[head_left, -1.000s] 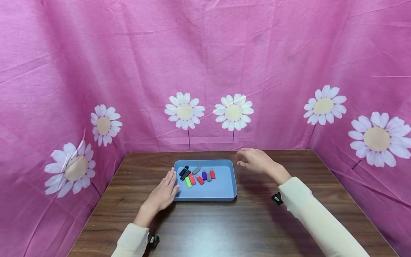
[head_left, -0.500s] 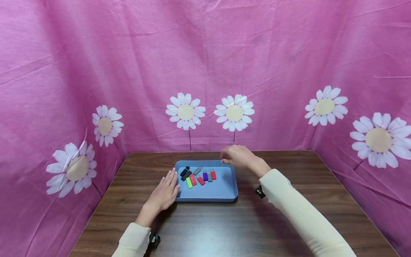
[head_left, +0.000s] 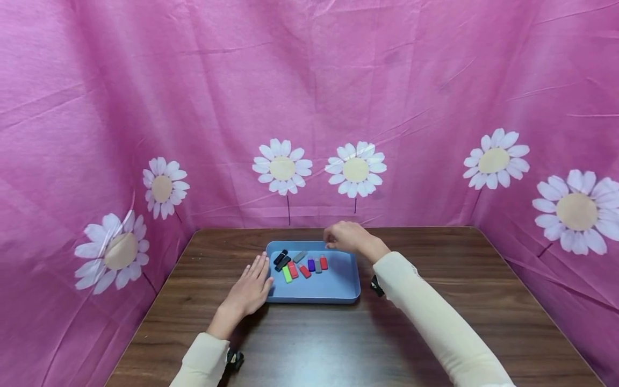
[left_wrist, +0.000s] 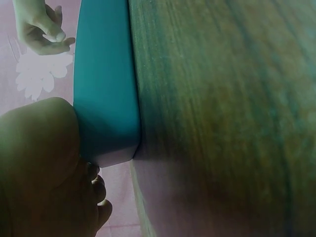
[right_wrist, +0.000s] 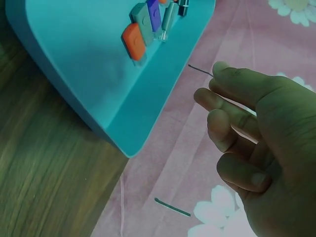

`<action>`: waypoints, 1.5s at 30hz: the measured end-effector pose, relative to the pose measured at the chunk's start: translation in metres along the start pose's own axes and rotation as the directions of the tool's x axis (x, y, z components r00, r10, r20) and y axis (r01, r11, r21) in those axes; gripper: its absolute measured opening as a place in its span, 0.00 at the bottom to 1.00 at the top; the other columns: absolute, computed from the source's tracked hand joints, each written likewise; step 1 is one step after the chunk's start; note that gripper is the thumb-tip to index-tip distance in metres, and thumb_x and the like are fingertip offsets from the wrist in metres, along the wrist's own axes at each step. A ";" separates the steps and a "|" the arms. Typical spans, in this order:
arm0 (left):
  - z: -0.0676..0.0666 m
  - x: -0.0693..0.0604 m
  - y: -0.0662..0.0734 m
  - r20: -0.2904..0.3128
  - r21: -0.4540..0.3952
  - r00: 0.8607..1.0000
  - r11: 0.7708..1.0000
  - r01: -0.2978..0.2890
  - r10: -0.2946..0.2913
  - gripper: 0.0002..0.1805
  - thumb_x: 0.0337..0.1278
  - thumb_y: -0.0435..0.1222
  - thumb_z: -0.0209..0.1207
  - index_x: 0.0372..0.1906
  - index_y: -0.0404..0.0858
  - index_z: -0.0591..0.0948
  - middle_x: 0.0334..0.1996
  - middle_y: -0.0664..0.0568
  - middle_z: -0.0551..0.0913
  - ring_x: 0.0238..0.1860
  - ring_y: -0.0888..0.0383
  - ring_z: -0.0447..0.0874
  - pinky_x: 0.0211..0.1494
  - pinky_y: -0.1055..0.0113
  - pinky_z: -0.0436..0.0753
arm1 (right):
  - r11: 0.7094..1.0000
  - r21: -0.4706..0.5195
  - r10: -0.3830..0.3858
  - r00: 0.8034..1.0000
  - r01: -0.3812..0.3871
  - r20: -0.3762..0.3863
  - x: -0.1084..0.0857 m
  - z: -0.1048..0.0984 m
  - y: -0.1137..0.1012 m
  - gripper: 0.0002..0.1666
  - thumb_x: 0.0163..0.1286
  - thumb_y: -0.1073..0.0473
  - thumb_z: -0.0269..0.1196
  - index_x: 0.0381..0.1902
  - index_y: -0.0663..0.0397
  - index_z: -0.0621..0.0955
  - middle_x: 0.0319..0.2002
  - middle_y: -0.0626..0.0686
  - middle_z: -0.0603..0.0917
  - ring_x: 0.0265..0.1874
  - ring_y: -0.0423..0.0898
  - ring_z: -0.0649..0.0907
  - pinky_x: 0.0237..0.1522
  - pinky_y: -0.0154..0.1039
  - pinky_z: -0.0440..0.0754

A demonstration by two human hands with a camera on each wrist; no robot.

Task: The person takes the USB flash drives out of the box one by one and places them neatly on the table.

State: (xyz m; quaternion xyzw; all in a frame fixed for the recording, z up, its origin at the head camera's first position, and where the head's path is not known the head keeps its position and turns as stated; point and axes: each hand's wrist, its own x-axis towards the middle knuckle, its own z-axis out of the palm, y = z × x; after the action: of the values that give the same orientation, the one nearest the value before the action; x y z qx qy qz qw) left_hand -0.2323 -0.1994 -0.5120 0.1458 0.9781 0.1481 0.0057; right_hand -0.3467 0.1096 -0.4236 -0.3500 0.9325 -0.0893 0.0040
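1. Tray (head_left: pixel 338 285), blue, lies on the wooden table (head_left: pixel 435 290); nine small sticks (head_left: pixel 311 265) lie inside it, black, grey, red, green and purple, mostly toward its far side; only your head view shows them all
2. Your left hand (head_left: pixel 247 293) rests along the tray's left side, fingers straight, thumb slightly apart; your left wrist view shows the tray's outer wall (left_wrist: pixel 106 94), which hides the sticks
3. Your right hand (head_left: pixel 350 236) appears over the tray's far rim from your head; your right wrist view shows its fingers loosely bent, gaps between some, apart from the tray
4. That view also shows the rightmost red stick (right_wrist: pixel 134 42), orange-looking there, with a see-through end
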 end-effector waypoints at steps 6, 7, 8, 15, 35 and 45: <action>0.000 0.001 -0.001 -0.001 0.018 1.000 1.000 -0.002 0.002 0.34 0.87 0.43 0.44 0.83 0.26 0.57 0.86 0.36 0.52 0.87 0.38 0.49 0.88 0.41 0.55 | 1.000 0.023 0.017 0.999 -0.018 0.052 0.011 0.007 -0.007 0.06 0.72 0.56 0.72 0.44 0.49 0.90 0.38 0.47 0.90 0.37 0.43 0.85 0.47 0.47 0.89; 0.000 0.001 -0.001 0.001 0.025 1.000 1.000 -0.001 0.001 0.34 0.87 0.43 0.44 0.83 0.26 0.57 0.86 0.36 0.51 0.87 0.38 0.49 0.88 0.41 0.54 | 0.999 0.027 0.024 0.998 -0.026 0.061 0.012 0.008 -0.009 0.07 0.72 0.56 0.72 0.45 0.50 0.90 0.39 0.47 0.90 0.38 0.44 0.85 0.48 0.47 0.89; -0.001 0.002 0.000 0.001 0.029 1.000 1.000 -0.002 0.002 0.34 0.87 0.43 0.44 0.83 0.27 0.57 0.86 0.36 0.52 0.87 0.38 0.49 0.88 0.42 0.54 | 0.999 0.036 0.034 0.997 -0.036 0.069 0.012 0.009 -0.010 0.08 0.72 0.57 0.72 0.47 0.51 0.90 0.40 0.48 0.90 0.39 0.45 0.85 0.50 0.48 0.89; -0.002 0.001 0.001 -0.013 0.034 1.000 0.999 -0.012 0.012 0.33 0.86 0.42 0.44 0.83 0.26 0.58 0.86 0.36 0.53 0.87 0.39 0.50 0.89 0.42 0.54 | 0.990 0.085 0.105 0.987 -0.116 0.123 0.016 0.023 -0.012 0.14 0.72 0.59 0.72 0.53 0.55 0.89 0.47 0.53 0.91 0.46 0.50 0.86 0.59 0.53 0.88; 0.001 0.001 -0.002 -0.057 0.007 0.997 0.999 -0.042 0.042 0.33 0.83 0.38 0.45 0.81 0.23 0.60 0.84 0.33 0.56 0.85 0.35 0.53 0.87 0.38 0.56 | 0.980 -0.079 0.199 0.948 -0.185 0.249 0.019 0.055 -0.017 0.29 0.63 0.49 0.79 0.61 0.48 0.87 0.53 0.51 0.86 0.46 0.49 0.83 0.63 0.53 0.86; 0.000 0.002 0.001 -0.009 0.053 1.000 0.999 -0.001 0.001 0.33 0.86 0.42 0.43 0.83 0.27 0.58 0.86 0.37 0.53 0.87 0.40 0.50 0.89 0.43 0.54 | 0.984 -0.087 0.171 0.960 -0.155 0.223 0.017 0.059 -0.012 0.28 0.64 0.48 0.79 0.59 0.49 0.87 0.51 0.51 0.85 0.44 0.48 0.82 0.63 0.53 0.86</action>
State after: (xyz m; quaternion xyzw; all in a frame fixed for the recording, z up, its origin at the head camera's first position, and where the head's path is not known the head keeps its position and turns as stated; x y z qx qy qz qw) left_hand -0.2337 -0.1985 -0.5116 0.1457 0.9817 0.1229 -0.0026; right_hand -0.3475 0.0799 -0.4783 -0.2799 0.9539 -0.0158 0.1071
